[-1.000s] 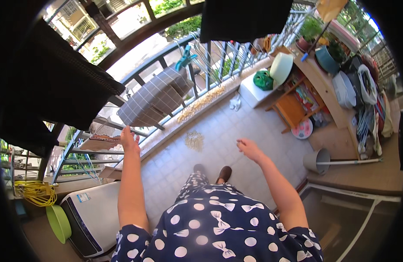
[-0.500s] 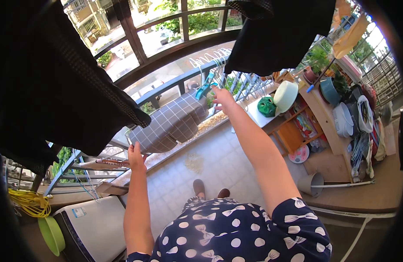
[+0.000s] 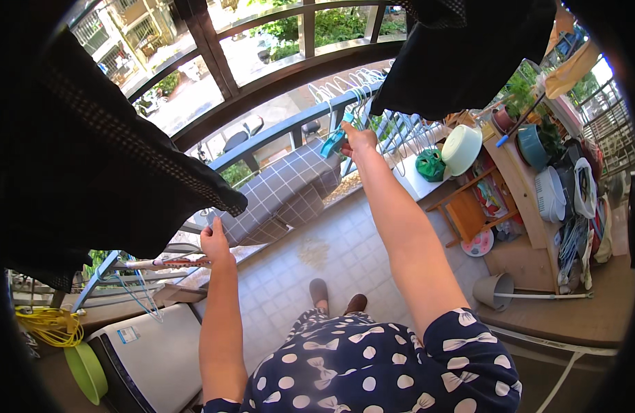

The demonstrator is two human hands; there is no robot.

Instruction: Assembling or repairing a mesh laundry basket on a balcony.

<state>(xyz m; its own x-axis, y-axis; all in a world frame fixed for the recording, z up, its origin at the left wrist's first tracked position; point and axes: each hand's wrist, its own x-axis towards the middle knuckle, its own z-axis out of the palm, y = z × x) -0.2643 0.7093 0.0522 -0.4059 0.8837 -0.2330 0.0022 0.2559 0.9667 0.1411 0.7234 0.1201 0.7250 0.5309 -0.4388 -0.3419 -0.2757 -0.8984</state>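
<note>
A grey cloth with a white grid pattern (image 3: 283, 189) hangs over the blue-grey railing in front of me. At its far right end sits a large teal clothes peg (image 3: 333, 142), and my right hand (image 3: 361, 143) is closed round the peg's upper part. My left hand (image 3: 215, 244) pinches at the cloth's left end; its fingertips are partly hidden, with a small greyish thing just above them. Dark garments (image 3: 132, 158) hang close by on the left, and another dark garment (image 3: 462, 55) hangs above my right hand.
White wire hangers (image 3: 352, 86) hang along the railing (image 3: 290, 125). To the right stand a pale green basin (image 3: 462, 150), a green bag (image 3: 429, 165) and wooden shelving (image 3: 520, 186). A white-topped appliance (image 3: 152, 358) and a green basin (image 3: 87, 372) are at lower left.
The view has shifted, so the scene sits slightly more to the right. My right hand has closed on the teal peg, its fingers previously stretched toward it. My left hand stays at the cloth's left end.
</note>
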